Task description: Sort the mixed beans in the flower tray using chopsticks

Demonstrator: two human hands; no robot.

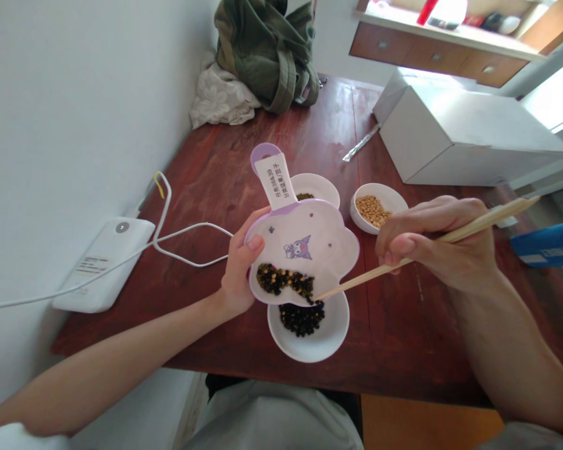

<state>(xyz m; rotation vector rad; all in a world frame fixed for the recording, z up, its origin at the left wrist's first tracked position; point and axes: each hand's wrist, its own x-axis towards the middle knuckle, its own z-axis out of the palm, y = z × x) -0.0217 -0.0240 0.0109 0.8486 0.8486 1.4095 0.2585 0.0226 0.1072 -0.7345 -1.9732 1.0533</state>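
My left hand grips the side of a purple-edged, cloud-shaped plate with a cartoon figure on it, tilted over a white bowl. Mixed beans, mostly dark with some yellow and green, lie along its lower edge. Black beans fill part of the bowl below. Pinched in my right hand are wooden chopsticks, whose tips touch the plate near the beans. A second white bowl, partly hidden behind the plate, shows some green beans. Yellow soybeans sit in a third bowl.
A white power bank with a looping cable is at the left by the wall. At the back are a green bag and a pale cloth. A large white box and a blue object stand right.
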